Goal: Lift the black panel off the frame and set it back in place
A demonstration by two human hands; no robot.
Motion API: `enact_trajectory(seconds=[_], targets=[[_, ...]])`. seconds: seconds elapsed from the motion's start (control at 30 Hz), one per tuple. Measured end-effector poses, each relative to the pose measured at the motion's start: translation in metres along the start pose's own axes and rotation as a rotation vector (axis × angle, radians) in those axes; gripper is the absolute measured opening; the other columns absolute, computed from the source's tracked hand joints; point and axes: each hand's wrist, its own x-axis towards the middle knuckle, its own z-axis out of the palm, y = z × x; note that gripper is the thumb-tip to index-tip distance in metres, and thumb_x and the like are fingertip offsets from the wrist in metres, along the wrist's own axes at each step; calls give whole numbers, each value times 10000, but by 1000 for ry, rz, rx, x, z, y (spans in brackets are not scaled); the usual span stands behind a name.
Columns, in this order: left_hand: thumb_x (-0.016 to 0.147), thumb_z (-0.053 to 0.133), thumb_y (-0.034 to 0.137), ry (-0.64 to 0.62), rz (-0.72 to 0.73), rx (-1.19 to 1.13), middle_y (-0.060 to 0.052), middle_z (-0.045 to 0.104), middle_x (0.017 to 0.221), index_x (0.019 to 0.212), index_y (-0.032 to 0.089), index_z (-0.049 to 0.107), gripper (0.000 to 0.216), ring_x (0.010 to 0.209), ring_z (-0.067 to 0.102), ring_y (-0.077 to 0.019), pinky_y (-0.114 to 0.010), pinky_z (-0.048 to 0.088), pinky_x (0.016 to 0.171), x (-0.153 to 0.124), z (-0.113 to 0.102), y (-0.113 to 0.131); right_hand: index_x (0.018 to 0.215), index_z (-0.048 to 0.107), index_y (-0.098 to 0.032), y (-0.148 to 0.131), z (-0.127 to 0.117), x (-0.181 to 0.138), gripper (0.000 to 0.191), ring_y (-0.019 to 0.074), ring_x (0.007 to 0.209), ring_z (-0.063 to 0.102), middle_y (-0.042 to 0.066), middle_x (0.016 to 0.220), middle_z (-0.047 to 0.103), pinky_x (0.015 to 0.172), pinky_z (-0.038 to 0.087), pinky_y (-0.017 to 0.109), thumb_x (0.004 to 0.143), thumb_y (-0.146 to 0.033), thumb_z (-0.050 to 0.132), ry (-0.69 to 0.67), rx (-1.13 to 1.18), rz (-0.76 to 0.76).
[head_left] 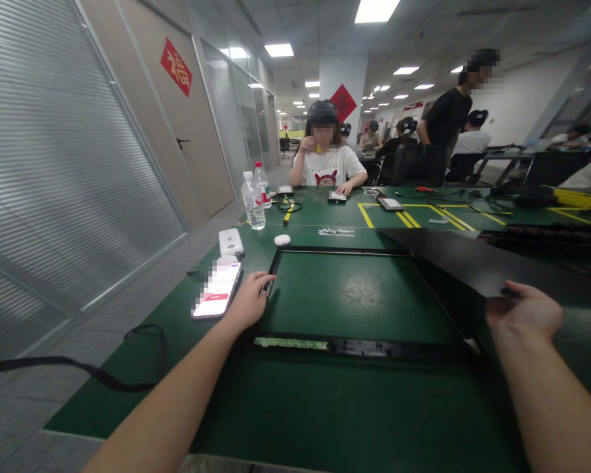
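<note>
A thin black rectangular frame (394,348) lies on the green table (354,407), which shows through its opening. A green strip (290,343), like a circuit board, runs along its near bar. My left hand (250,301) is closed on the frame's left bar, fingers and thumb pinching it. On the right, my right hand (525,314) grips the near corner of a large flat dark panel (463,263). The panel is tilted and raised at that corner, beside the frame's right side. Some of the right fingers are hidden under the panel.
Left of the frame are a lit phone (221,289), a white power bank (231,243) and a small white case (282,240). Two bottles (253,203) stand behind. A person (328,157) sits opposite; another (448,112) stands at right. A black strap (79,371) hangs at left.
</note>
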Motion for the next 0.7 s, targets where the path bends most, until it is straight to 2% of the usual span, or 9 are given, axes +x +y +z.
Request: enact_trajectory(seconds=[0.17, 0.4, 0.5, 0.6, 0.7], targets=[[794, 596, 170, 10, -5, -20, -159, 680, 1444, 1213, 204, 815, 474, 1402, 631, -369, -535, 431, 1280, 1, 1, -3, 682, 531, -172, 2, 0, 4, 225, 113, 561, 587, 15, 738, 573, 449, 502, 195, 555, 12, 554, 42, -25, 64], [755, 608, 145, 9, -26, -24, -153, 681, 1446, 1209, 214, 816, 504, 1418, 620, -375, -522, 428, 1280, 2, 1, -7, 731, 483, -191, 11, -2, 12, 360, 127, 643, 634, -16, 775, 587, 607, 622, 272, 490, 71, 535, 103, -88, 132], [752, 586, 130, -7, -49, 5, -168, 661, 1483, 1230, 201, 812, 534, 1433, 606, -390, -539, 430, 1277, 2, -1, -5, 810, 521, -211, 16, -6, 19, 370, 162, 722, 673, -8, 859, 634, 633, 628, 315, 553, 46, 595, 132, -111, 95], [753, 571, 114, -19, -50, 33, -179, 654, 1496, 1248, 182, 805, 552, 1432, 607, -388, -538, 419, 1282, 2, -2, -4, 868, 522, -227, 21, -11, 28, 387, 171, 794, 685, 2, 959, 654, 630, 603, 294, 597, -12, 697, 154, -134, 24], [771, 550, 85, -24, -48, 57, -168, 659, 1503, 1257, 183, 804, 557, 1426, 616, -373, -530, 427, 1280, 2, -2, -2, 904, 472, -250, 24, -16, 40, 434, 155, 837, 685, -13, 1047, 651, 635, 588, 265, 599, -53, 711, 91, -155, -41]])
